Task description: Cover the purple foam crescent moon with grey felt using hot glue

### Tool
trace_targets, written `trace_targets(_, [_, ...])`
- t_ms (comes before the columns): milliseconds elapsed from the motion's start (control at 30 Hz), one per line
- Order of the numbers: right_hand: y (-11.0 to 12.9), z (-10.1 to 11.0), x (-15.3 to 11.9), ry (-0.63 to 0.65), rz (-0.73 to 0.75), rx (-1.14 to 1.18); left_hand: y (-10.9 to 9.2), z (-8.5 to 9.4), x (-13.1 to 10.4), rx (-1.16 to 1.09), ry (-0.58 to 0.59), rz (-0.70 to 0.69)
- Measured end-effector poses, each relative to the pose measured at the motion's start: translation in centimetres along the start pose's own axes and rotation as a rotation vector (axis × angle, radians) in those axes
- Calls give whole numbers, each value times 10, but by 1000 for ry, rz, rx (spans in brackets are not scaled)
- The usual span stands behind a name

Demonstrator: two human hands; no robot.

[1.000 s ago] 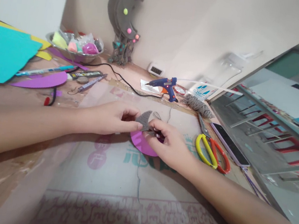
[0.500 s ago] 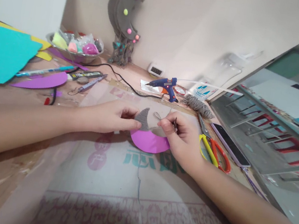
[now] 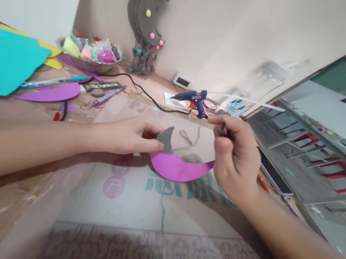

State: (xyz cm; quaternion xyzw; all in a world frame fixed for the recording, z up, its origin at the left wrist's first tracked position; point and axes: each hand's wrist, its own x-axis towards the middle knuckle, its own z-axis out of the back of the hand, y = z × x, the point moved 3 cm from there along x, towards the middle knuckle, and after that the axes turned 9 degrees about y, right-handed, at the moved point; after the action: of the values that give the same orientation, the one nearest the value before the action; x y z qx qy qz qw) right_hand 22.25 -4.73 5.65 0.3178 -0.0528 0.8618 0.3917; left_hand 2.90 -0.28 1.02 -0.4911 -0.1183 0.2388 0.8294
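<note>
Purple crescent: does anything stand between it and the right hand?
Nothing visible does. The right end of the purple crescent meets the outline of the right hand, though contact is unclear. The left hand pinches the gray yarn-wrapped end.

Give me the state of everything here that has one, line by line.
Purple crescent, left end wrapped in gray cord, middle bare
Left hand, pinching the crescent's wrapped end
Right hand, closed on a small dark item, mostly hidden
Glue gun, red light on
Phone, screen dark
Clock, display on, digits blurred
Metal bowl, holding colorful packets
Scissors, mostly hidden
</note>
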Motion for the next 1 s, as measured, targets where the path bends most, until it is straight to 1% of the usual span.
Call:
trace_targets(100, [5, -6, 0, 146, 90, -35, -2, 2, 0, -7, -28, -18])
trace_targets(133, [7, -8, 0, 178, 131, -72, -2, 3, 0, -5, -46, -22])
trace_targets(233, [11, -12, -3, 210, 233, -236, -3, 4, 1, 0, -73, -38])
trace_targets(300, [11, -14, -5, 230, 265, -304, -2, 3, 1, -4, -70, -36])
trace_targets(500, [4, -20, -10, 284, 272, -355, -1, 4, 1, -50, -65, -14])
trace_targets(733, [2, -20, -11, 263, 275, -348, -2, 4, 2, -68, -63, 1])
trace_targets(1000, [3, -24, -11, 303, 252, -366, -2, 5, 1, -63, -71, 2])
